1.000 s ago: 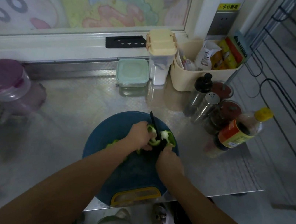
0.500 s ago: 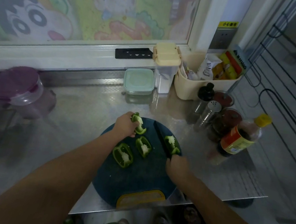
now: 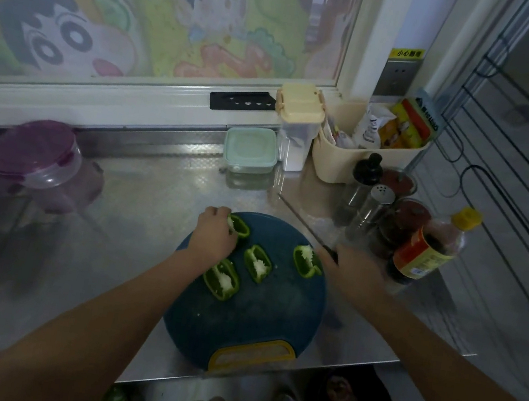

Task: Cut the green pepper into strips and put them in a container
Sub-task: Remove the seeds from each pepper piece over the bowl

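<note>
Steel counter (image 3: 149, 216) holds the cutting board (image 3: 254, 320) with four green pepper pieces (image 3: 257, 263) spread apart, the left hand (image 3: 214, 232) pinching the far-left one and the right hand (image 3: 354, 266) gripping the knife (image 3: 301, 221), now swung right, off the board.

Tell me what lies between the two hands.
In the head view, two pepper pieces lie there on the cutting board: the middle pepper piece and the right pepper piece, beside the right hand gripping the knife. The left hand holds a third piece.
</note>
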`<state>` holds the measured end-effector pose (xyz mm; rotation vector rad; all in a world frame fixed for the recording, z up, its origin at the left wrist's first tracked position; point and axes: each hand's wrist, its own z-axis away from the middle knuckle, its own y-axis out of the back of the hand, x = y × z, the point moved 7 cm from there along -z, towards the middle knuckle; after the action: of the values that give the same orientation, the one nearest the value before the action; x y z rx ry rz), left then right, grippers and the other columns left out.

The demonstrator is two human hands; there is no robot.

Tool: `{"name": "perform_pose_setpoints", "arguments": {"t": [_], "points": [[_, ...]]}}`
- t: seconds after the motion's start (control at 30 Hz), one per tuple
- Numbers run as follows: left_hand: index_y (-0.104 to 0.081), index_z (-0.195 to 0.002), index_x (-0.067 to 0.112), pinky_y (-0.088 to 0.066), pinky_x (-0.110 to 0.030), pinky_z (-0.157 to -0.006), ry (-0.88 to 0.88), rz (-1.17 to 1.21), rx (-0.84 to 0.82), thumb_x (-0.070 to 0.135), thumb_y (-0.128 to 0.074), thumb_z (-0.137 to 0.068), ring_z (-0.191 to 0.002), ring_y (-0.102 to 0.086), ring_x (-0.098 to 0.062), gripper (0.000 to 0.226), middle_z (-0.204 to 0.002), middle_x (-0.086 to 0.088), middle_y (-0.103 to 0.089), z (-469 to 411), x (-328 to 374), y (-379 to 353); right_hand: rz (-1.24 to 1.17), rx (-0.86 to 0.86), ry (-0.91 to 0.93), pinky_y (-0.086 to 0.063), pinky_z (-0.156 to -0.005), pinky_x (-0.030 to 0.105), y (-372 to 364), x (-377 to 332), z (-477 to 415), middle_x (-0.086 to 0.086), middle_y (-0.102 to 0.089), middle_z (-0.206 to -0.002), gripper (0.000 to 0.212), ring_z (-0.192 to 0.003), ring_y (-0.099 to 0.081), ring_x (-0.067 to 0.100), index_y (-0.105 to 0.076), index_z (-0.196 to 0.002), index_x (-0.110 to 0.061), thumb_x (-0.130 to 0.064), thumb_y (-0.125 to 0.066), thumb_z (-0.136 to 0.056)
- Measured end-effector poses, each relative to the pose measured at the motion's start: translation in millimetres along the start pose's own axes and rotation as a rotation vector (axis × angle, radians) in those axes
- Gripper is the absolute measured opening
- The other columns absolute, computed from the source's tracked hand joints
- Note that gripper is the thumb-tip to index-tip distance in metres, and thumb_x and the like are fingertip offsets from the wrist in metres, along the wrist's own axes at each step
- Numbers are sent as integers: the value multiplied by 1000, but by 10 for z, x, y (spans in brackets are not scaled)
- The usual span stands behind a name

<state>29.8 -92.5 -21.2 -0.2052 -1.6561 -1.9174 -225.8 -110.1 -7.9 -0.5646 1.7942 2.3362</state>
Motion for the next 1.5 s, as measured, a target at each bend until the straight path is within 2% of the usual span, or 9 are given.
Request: {"name": "perform_pose_setpoints", "arguments": {"t": [0.1, 0.27, 0.47, 0.8, 0.93, 1.07, 1.2, 1.37, 1.5], "points": [[-45, -135, 10, -29, -28, -105, -194, -51, -50, 16, -55, -90, -126, -38, -25, 46, -137, -13, -42, 106, 250, -110, 25, 1, -53, -53, -75, 39, 29, 146, -163, 6, -62, -88, 42, -84, -63, 26, -54, -99, -15, -52, -34, -95], [-43, -139, 12, -27, -24, -109, -381, -80, -349, 15, -50, -94, -131, -38, -21, 45, -144, -8, -40, 310, 615, -447, 86, 2, -101, -45, -84, 38, -78, 368, -281, 18, -61, -112, 40, -104, -59, 34, -49, -116, -5, -40, -41, -97], [-30, -146, 15, -10, -28, -114, -426, -212, -466, 25, -49, -95, -141, -23, -23, 55, -152, -10, -30, 424, 792, -687, 79, 21, -97, -44, -81, 34, -228, 571, -273, 12, -58, -112, 34, -101, -57, 25, -54, -111, -9, -37, -55, -91], [-31, -147, 15, -11, -34, -116, -293, -384, -714, 36, -39, -98, -144, -17, -24, 54, -156, -7, -19, 365, 678, -899, 128, 87, -97, -46, -93, 37, -222, 483, -321, 9, -49, -123, 37, -113, -48, 24, -50, -119, -13, -34, -57, -89], [-61, -107, 15, -36, -35, -98, -202, -376, -727, 38, -43, -93, -117, -47, -21, 33, -116, -6, -57, 315, 701, -938, -31, 22, 101, -44, -87, 32, -251, 48, -408, 10, -48, -118, 36, -107, -52, 25, -52, -119, -11, -29, -59, -89], [-43, -76, 28, -35, -29, -82, -206, -361, -718, 30, -45, -91, -96, -39, -13, 15, -85, 6, -46, 325, 739, -925, -78, -172, 256, -36, -77, 22, -419, -219, -425, 11, -47, -117, 36, -104, -53, 26, -54, -123, -11, -8, -56, -87], [-54, -101, 13, -37, -36, -96, -220, -354, -734, 18, -42, -94, -106, -43, -16, 15, -136, -16, -48, 396, 778, -876, -35, -204, 264, -40, -76, 25, -438, -261, -408, 11, -43, -116, 36, -101, -51, 26, -54, -116, -7, -5, -61, -81], [-40, -141, 8, -26, -33, -111, -239, -312, -708, 16, -40, -96, -137, -32, -27, 46, -150, -12, -33, 454, 822, -824, -32, -148, 210, -39, -78, 25, -432, -158, -376, 12, -47, -115, 33, -101, -53, 26, -53, -113, -8, -9, -65, -83], [-44, -138, 10, -27, -27, -107, -277, -169, -513, 16, -44, -96, -133, -39, -23, 43, -145, -9, -42, 430, 847, -748, -66, -70, 179, -36, -79, 24, -323, -96, -310, 12, -53, -113, 27, -104, -54, 25, -58, -110, -7, -12, -64, -84]]}}
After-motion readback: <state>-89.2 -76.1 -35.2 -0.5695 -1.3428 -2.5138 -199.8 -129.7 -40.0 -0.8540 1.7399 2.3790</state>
